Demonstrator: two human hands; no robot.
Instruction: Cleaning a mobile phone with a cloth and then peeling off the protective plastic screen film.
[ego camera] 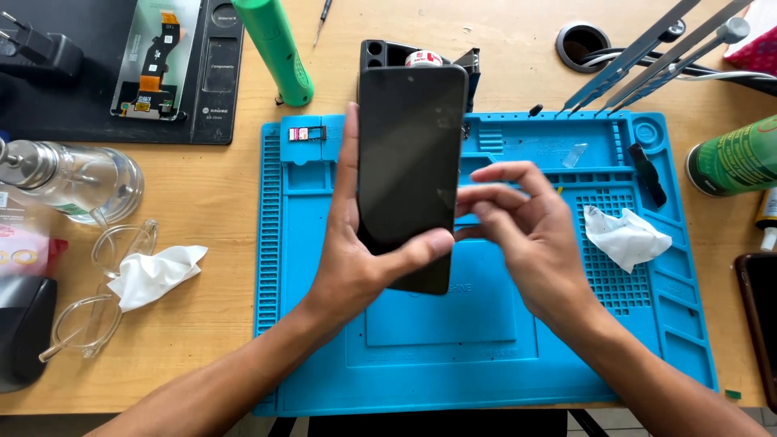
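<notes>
Phone (409,170) above mat (486,340) (tissue (625,236) at its right).

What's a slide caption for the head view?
Left hand holds a dark phone upright over a blue repair mat; right hand at its edge.

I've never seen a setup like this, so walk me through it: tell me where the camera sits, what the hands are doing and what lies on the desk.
There is one picture, taken by a camera worn on the person's head, looking down at their own bare hands; no machine is involved. The left hand holds a dark phone upright in its grip, screen toward the camera. The right hand hovers beside the phone's right edge, fingers curled; whether it touches is unclear. Below lies a blue work mat on a wooden desk. A crumpled white tissue lies on the mat, another tissue beside clear safety glasses on the left. A green can sits on the right.
</notes>
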